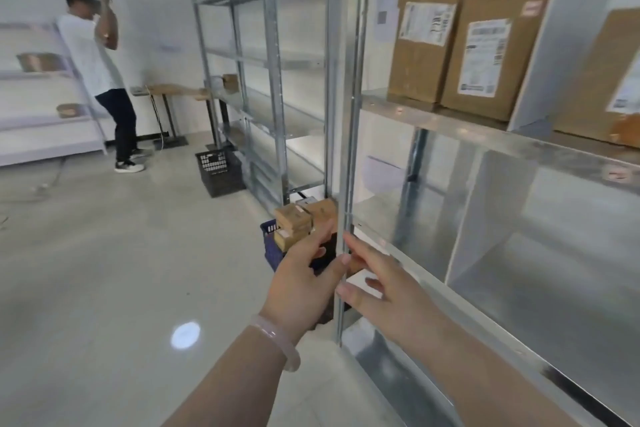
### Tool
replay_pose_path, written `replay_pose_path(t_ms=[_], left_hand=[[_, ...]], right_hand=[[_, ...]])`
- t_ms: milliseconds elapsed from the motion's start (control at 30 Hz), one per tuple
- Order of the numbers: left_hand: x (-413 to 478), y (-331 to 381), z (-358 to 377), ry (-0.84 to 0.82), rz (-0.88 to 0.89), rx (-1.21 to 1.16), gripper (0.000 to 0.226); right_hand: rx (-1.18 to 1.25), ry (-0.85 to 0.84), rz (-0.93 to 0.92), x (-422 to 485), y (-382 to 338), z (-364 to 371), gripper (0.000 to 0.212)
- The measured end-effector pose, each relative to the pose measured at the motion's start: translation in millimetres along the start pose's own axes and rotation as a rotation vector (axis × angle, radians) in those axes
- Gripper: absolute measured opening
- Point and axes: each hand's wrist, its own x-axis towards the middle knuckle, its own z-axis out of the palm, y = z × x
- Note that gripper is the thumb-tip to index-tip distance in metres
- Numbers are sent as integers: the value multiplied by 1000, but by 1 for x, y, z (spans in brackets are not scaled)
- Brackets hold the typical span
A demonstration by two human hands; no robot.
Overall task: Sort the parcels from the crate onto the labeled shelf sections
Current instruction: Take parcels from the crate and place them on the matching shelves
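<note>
Pale concrete floor (pixel 121 270): blue plastic crate (pixel 272 251) holds small brown cardboard parcels (pixel 294 220); left hand (pixel 304 284) and right hand (pixel 388 295) near it, fingers spread.

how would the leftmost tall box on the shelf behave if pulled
Likely stiff: the tall box shows flat, square cardboard faces. It stands upright on the shelf, so it may tip forward. Weight cannot be judged.
</note>
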Motion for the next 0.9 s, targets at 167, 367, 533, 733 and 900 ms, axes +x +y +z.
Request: replay_pose_path(t_ms=[167,367,533,733,900], left_hand=[[48,-40,-16,40,-101,16,49],[134,-75,-31,79,-134,65,47],[198,-102,-48,105,-173,118,47],[265,-152,-72,80,-190,147,44],[337,-209,-105,0,-173,104,42]], right_hand=[[31,-74,26,60,28,19,61],[84,-137,39,157,61,27,59],[89,-157,26,237,77,38,77],[64,-196,52,309,99,66,77],[64,-153,113,384,116,99,70]])
